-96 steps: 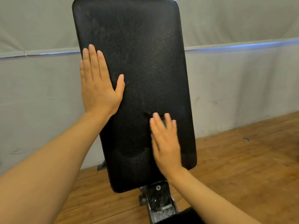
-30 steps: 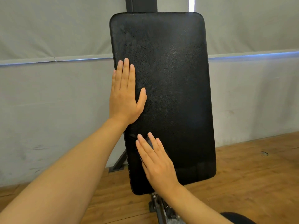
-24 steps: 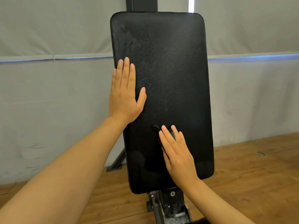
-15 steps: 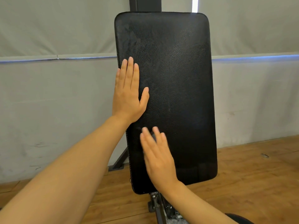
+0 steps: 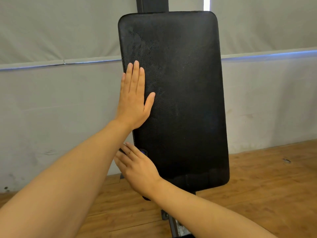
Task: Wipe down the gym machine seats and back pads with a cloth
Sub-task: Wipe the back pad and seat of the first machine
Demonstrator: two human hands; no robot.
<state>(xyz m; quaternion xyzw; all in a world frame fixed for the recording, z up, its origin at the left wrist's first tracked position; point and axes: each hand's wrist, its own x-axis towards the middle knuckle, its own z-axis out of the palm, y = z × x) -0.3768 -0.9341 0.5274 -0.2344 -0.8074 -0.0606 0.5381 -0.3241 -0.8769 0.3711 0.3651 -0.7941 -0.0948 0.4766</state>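
A black padded back pad [image 5: 185, 93] stands upright in front of me. My left hand [image 5: 134, 98] lies flat on its left edge, fingers together and pointing up. My right hand [image 5: 137, 166] presses a dark cloth [image 5: 143, 151] against the pad's lower left edge. Only a small dark bit of the cloth shows past my fingertips; the hand hides the remainder. My right hand's fingertips reach just past the pad's left side, under my left forearm.
A dark metal post [image 5: 152, 5] rises behind the pad, and the machine's frame [image 5: 175, 225] runs down below it. A grey wall [image 5: 60, 100] stands close behind. The floor [image 5: 265, 186] is wooden boards.
My right hand has slid the cloth leftward and down across the lower pad, from its middle to the left edge. My left hand has stayed flat in the same spot.
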